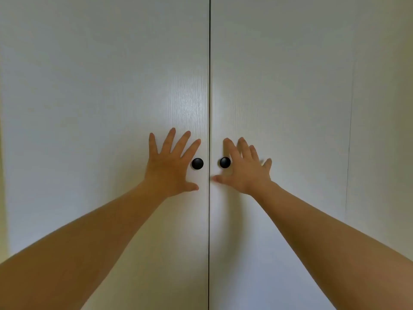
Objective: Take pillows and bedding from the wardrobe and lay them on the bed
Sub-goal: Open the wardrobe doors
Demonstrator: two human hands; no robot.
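Note:
A white wardrobe fills the head view, both doors closed and meeting at a dark vertical seam. The left door (100,97) carries a round black knob (197,163); the right door (290,97) carries a matching knob (225,162). My left hand (171,166) is spread, fingers apart, just left of the left knob. My right hand (244,170) is spread too, its index finger beside the right knob. Neither hand holds anything. Pillows and bedding are hidden from view.
A thin vertical line (349,142) runs down the far right, the edge of the right door or a neighbouring panel. A narrow strip of pale wall (2,175) shows at the far left.

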